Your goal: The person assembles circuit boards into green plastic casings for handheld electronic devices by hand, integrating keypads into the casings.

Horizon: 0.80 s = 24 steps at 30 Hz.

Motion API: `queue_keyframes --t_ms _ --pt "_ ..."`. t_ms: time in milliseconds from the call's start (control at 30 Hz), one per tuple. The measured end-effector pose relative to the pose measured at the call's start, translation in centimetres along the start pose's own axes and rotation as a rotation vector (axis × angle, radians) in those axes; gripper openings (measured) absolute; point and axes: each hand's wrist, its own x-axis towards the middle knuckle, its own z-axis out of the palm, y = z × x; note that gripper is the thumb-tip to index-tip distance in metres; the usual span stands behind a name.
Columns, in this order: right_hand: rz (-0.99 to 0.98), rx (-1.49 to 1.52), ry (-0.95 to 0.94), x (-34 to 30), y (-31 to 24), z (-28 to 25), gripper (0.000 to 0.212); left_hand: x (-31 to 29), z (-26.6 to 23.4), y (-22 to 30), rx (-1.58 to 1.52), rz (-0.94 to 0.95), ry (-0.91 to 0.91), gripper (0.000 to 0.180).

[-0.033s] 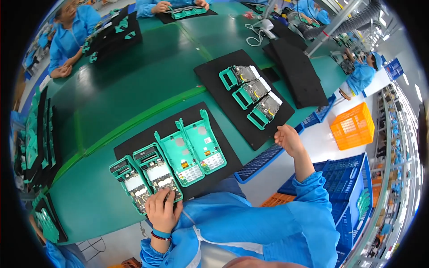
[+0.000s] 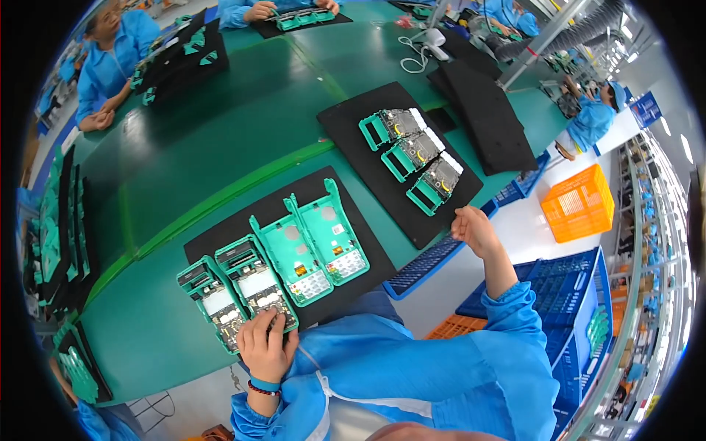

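Two green housings with circuit boards inside, a left one [image 2: 209,301] and a right one [image 2: 254,283], lie side by side on a black foam mat [image 2: 353,294]. My left hand [image 2: 266,349] rests over the near end of the right one, its fingertips on the board and fingers slightly apart. Beside them lie two green shells [image 2: 294,253] [image 2: 334,231] with white keypads at their near ends. My right hand [image 2: 476,231] hovers by the corner of another black mat [image 2: 360,110], fingers loosely bent, with nothing visible in them. Three green-framed board assemblies [image 2: 401,125] [image 2: 412,153] [image 2: 435,184] sit there.
Beyond that mat lie stacked black sheets [image 2: 489,121] and a white corded handheld device [image 2: 435,40]. Blue crates [image 2: 529,294] and an orange crate [image 2: 581,202] stand right of the green table [image 2: 220,147]. Co-workers in blue sit across it, green parts near them.
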Motion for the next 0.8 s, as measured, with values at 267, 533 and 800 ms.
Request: queue_keyframes --t_ms 267,533,800 --pt "-0.159 -0.12 0.239 0.4 -1.2 1.8 0.035 0.3 0.1 0.2 0.012 0.005 0.006 0.034" --pt "-0.343 0.402 -0.222 -2.2 -0.9 6.4 0.021 0.8 -2.2 4.0 -0.495 -0.28 0.052 0.027" --pt "-1.229 -0.629 -0.479 -8.4 4.6 18.7 0.051 7.3 -2.4 7.9 -1.979 -0.896 -0.346 0.071"
